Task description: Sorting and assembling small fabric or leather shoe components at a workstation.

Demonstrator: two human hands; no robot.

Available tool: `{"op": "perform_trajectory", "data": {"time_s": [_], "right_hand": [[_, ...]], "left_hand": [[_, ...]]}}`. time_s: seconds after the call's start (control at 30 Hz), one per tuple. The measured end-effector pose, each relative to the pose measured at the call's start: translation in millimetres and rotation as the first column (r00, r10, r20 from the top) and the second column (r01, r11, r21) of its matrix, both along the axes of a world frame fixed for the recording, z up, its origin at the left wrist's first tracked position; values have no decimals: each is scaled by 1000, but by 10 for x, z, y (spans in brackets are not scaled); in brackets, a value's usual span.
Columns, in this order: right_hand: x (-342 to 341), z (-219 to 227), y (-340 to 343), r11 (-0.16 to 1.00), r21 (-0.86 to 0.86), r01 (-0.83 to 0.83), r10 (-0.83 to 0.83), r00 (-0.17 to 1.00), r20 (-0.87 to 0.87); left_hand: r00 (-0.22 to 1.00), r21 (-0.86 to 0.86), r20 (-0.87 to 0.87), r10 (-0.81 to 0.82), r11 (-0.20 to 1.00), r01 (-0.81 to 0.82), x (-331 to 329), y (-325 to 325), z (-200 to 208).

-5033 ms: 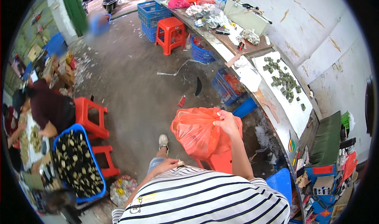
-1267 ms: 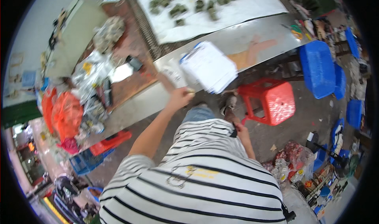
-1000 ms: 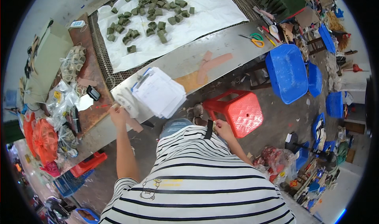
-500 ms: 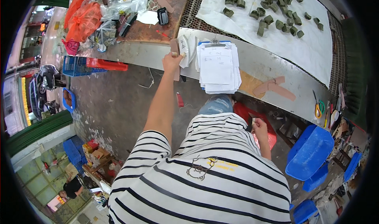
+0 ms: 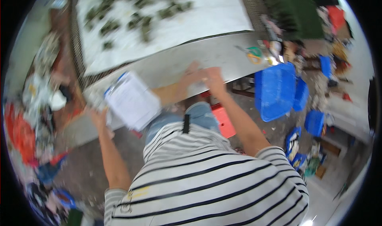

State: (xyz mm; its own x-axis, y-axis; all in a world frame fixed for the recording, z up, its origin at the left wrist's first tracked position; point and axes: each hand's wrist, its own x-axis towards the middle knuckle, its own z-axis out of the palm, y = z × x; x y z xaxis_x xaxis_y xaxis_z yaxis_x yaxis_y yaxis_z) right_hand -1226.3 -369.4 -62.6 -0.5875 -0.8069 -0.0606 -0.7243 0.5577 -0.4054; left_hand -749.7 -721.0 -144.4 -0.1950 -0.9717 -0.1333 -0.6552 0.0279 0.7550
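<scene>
Since half a second ago the right hand (image 5: 213, 76) has come up from the person's side to the grey worktop (image 5: 167, 66), and the view has swung so the white cloth with its dark green pieces (image 5: 159, 15) now sits at 12 o'clock.

The frame is motion-blurred.

- Left hand (image 5: 97, 118) at 9 o'clock, at the edge of the stack of white papers (image 5: 133, 100). It looks closed on the stack's lower left side, but blur hides the fingers, so the grip cannot be told for sure.
- The stack lies tilted, partly over the worktop's near edge and partly above the person's lap.
- Right hand at about 1 o'clock, apparently flat and open on the worktop, on or just beside a tan flat shape (outline smeared); it holds nothing that shows.
- Scissors (image 5: 254, 54) lie at 2 o'clock, apart from both hands. Blue crates (image 5: 274, 90) stand at 3 o'clock and a red stool (image 5: 223, 120) below the worktop.

Risk, as judged: the stack overhangs and seems held by one side only. A loose grip or a quick turn could fan the sheets and drop them to the dirty floor (image 5: 79, 162). The head's fast motion makes placing harder.
</scene>
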Motion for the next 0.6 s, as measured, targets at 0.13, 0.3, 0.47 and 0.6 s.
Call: {"op": "perform_trajectory", "data": {"time_s": [0.13, 0.3, 0.47, 0.6], "right_hand": [[-272, 136, -225, 987, 149, -65, 84, 989, -124], [-459, 154, -331, 920, 322, -221, 241, 970, -24], [-594, -19, -247, 908, 232, -350, 303, 928, 216], [-858, 226, -293, 842, 48, -537, 448, 746, 493]], "left_hand": [[915, 166, 404, -4, 984, -69, -81, -137, 14], [963, 69, 264, 64, 994, -84, -54, -184, -146], [898, -201, 439, -12, 973, 111, -134, 2, 266], [961, 10, 221, 167, 985, -173, -271, 174, 860]]}}
